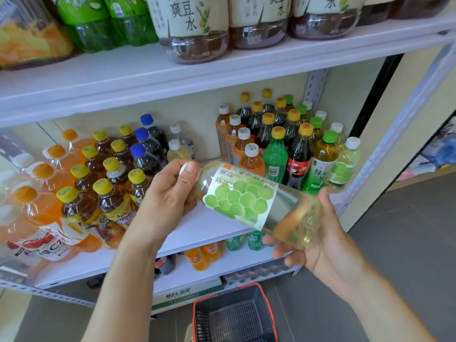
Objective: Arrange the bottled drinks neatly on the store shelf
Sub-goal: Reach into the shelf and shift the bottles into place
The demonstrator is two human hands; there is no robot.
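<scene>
I hold a pale grape tea bottle (249,201) with a white label of green circles, tilted almost flat in front of the middle shelf (209,228). My left hand (170,193) grips its neck and white cap end. My right hand (323,240) cups its base from below, fingers curled round it. Behind it on the shelf stand rows of bottles: orange drinks (47,193) at the left, yellow-capped iced teas (103,193), blue-capped dark sodas (145,156), and at the right a block of cola, green soda and green tea bottles (296,154).
Large jugs (195,25) and green bottles line the top shelf (148,77). A few small bottles (204,255) stand on the lower shelf. A black basket with red rim (234,314) sits on the grey floor below. A metal upright (404,119) bounds the shelf at right.
</scene>
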